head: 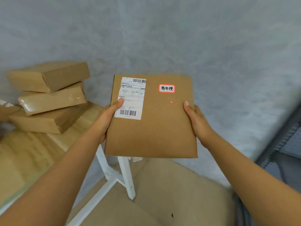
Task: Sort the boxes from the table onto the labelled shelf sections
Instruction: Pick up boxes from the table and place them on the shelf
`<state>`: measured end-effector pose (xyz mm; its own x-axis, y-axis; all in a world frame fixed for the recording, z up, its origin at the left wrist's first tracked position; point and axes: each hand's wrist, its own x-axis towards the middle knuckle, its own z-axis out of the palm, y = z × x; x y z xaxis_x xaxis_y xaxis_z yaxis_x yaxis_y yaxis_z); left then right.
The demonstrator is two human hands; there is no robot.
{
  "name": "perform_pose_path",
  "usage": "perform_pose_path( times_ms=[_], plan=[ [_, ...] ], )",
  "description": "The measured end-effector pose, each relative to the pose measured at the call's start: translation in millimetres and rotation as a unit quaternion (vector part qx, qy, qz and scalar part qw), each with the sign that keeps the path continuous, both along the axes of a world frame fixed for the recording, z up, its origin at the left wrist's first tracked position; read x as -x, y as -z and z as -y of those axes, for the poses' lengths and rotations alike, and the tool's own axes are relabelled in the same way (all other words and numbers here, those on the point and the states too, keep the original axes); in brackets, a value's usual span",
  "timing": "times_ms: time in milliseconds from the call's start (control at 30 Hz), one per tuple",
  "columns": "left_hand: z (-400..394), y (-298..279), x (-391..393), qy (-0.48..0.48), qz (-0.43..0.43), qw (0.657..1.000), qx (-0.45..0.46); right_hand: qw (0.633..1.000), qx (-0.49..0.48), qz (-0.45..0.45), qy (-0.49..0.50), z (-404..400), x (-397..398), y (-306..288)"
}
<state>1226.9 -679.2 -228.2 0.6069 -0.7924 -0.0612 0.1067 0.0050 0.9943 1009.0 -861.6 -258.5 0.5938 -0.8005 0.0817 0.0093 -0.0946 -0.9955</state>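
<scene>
I hold a flat brown cardboard box (153,128) in front of me, above the floor and off the table. It carries a white shipping label with barcodes at its upper left and a small red-framed sticker with Chinese characters at its upper right. My left hand (109,116) grips its left edge, thumb on the shipping label. My right hand (195,121) grips the right edge, thumb on top. Three more brown boxes (48,97) lie stacked askew on the wooden table (29,154) at the left. No shelf is in view.
The table's white metal legs (117,173) stand below the held box. Grey floor (211,46) fills the upper and right parts of the view. A dark grey object (290,144) shows at the right edge. My beige trousers (171,193) are at the bottom.
</scene>
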Motion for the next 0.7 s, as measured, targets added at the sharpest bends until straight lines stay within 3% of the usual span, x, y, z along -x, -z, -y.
perform_pose_path(
  times_ms=[367, 533, 700],
  plan=[
    [95, 93, 258, 0.204, -0.014, 0.973, -0.104, 0.966, -0.103, -0.034, 0.235, -20, 318, 95],
    [122, 153, 357, 0.291, -0.044, 0.943, -0.153, 0.917, -0.198, -0.004, 0.346, -57, 425, 135],
    [146, 209, 440, 0.402, -0.068, 0.888, -0.213, 0.841, -0.267, 0.027, 0.47, -99, 499, 177]
  ],
)
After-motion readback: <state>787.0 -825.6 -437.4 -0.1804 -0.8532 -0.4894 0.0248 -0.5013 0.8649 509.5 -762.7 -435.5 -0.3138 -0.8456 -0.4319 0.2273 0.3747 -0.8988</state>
